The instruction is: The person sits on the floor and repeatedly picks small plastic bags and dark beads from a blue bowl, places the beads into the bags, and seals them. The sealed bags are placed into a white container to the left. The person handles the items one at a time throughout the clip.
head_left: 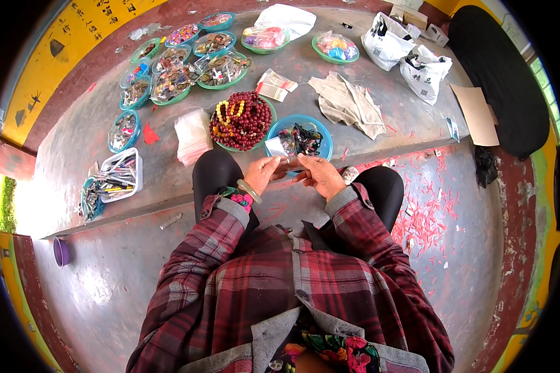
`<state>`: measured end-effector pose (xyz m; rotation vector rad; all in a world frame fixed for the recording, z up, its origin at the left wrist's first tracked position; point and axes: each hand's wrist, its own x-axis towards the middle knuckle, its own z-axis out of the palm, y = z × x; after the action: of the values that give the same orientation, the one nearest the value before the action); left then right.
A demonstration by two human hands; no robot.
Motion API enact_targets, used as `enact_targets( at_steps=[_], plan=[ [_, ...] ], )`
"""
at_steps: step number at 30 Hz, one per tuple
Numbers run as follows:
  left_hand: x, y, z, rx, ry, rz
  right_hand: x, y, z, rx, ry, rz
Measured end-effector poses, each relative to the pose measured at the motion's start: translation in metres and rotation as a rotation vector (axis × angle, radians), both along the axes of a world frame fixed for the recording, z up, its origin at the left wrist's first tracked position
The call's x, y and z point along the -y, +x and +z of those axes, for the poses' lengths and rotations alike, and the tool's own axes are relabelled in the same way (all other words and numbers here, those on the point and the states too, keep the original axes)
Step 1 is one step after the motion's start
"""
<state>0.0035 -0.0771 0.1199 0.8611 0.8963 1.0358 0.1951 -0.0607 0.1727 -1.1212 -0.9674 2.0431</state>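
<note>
My left hand [261,173] and my right hand [321,176] meet at the near rim of a blue plastic basin [327,146]. Both have thumb and fingers pinched on a small clear plastic bag [287,166], whose contents I cannot make out. In the basin lie tangled black cords with small coloured pieces [305,139], and a whitish flat packet [281,147] shows above my fingers. Left of it, dark red bead strings [242,123] with a yellow strand [230,110] heap up in a green basin [273,118]. A stack of clear bags [193,133] lies beside the beads.
Several basins of bagged trinkets [171,81] fill the platform's far left. A white tray of pens [119,176] stands at left. Beyond my hands lie a beige cloth [348,102] and white plastic bags [424,73]. Red scraps [430,217] litter the floor at right; a purple pot [61,252] stands left.
</note>
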Motion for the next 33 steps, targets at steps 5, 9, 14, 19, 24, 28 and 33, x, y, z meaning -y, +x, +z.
enact_targets(
  at_steps=[5,9,14,19,24,28,33],
  plan=[
    [0.002,0.002,0.007,-0.017,0.008,-0.012,-0.002,0.003,-0.002,0.052,-0.007,0.038],
    [0.002,0.001,0.008,-0.050,0.002,-0.038,-0.001,0.002,0.002,0.076,0.002,0.048],
    [0.000,0.000,0.003,0.017,-0.028,-0.014,0.001,0.002,0.008,0.031,-0.018,0.057],
    [0.001,0.001,0.004,-0.003,-0.013,-0.020,0.001,0.001,0.007,0.071,-0.018,0.027],
    [0.001,0.000,0.008,0.017,-0.015,-0.047,0.003,0.000,0.010,0.080,-0.008,0.053],
    [0.002,-0.001,0.006,-0.026,-0.015,-0.033,0.006,0.002,0.017,0.058,0.017,0.100],
    [0.002,0.002,0.005,-0.038,-0.010,-0.009,0.007,0.000,0.018,0.068,-0.004,0.070]
  ],
)
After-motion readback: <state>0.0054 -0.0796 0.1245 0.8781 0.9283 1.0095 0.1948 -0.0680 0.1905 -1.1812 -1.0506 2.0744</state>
